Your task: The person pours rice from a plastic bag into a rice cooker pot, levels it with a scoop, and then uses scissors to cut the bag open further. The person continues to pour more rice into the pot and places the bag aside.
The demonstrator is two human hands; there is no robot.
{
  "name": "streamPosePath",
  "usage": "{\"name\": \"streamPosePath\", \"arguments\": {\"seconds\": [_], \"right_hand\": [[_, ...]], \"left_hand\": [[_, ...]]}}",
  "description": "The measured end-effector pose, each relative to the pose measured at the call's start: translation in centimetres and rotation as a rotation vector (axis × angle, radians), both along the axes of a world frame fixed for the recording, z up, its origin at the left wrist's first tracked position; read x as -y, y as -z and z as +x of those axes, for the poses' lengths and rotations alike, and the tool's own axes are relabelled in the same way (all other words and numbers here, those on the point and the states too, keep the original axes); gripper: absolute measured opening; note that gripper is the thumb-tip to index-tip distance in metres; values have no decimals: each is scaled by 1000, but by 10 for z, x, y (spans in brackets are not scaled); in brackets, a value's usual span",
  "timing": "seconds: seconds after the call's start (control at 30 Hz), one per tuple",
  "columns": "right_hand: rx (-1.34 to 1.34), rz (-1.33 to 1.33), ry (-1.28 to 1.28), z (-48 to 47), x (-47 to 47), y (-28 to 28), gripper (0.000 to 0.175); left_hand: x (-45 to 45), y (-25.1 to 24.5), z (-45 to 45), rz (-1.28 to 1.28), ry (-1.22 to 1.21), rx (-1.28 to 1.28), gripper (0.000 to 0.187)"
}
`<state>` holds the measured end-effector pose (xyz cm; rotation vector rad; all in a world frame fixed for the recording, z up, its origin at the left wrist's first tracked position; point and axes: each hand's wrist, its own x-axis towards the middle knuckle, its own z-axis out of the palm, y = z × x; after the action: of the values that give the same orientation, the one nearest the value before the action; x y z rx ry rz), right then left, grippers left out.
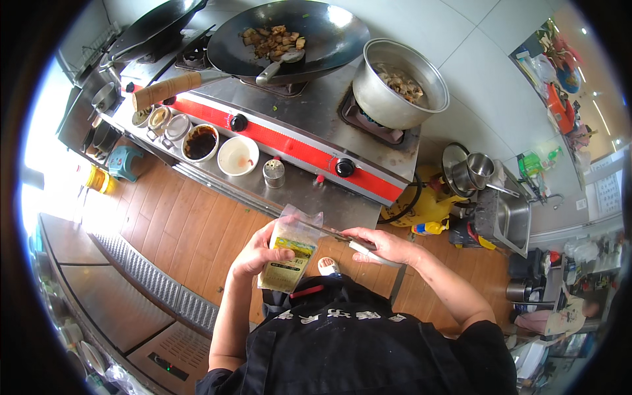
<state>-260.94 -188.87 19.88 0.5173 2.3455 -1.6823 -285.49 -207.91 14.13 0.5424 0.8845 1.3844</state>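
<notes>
My left hand [259, 252] grips a printed plastic packet [288, 261] that bears writing, its clear top end upward. In my right hand [382, 244] is a pair of scissors with white handles [373, 254]. Their blades reach leftward to the clear top of the packet; whether they are cutting the plastic I cannot tell. Beyond my hands, a wok [326, 37] on the stove holds browned meat pieces [271, 42] and a metal ladle or spatula [281, 64]. A deep aluminium pot [390, 98] to its right holds liquid and chunks of food.
The stainless gas stove [316, 116] has black knobs and a red front strip. Before it stand a bowl of dark sauce [200, 143], a white bowl [238, 156] and a shaker [274, 173]. A yellow gas cylinder [412, 202] and sink [513, 222] are at right. Another person [563, 313] is far right.
</notes>
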Motion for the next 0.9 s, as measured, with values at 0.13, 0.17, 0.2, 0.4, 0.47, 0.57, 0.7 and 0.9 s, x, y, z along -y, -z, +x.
{"name": "streamPosePath", "arguments": {"seconds": [0.13,0.17,0.2,0.4,0.47,0.57,0.7,0.9], "right_hand": [[31,-35,-46,9,-2,1,63],[39,-94,-55,12,-1,1,66],[47,-149,-61,15,-1,2,69],[233,-553,65,17,3,-13,72],[264,-651,114,15,4,-20,70],[247,-797,172,19,5,-17,67],[180,-748,141,22,7,-13,63],[262,-765,335,20,8,-6,60]], "left_hand": [[-4,-8,0,7,61,-6,97],[-5,-10,0,20,78,-9,99],[-7,-12,1,36,96,-13,101],[-13,-18,8,38,138,-4,106],[-13,-14,9,34,128,-8,106],[-15,-18,10,10,132,4,105],[-14,-15,11,3,102,-2,104],[-10,-12,11,-1,61,24,102]]}}
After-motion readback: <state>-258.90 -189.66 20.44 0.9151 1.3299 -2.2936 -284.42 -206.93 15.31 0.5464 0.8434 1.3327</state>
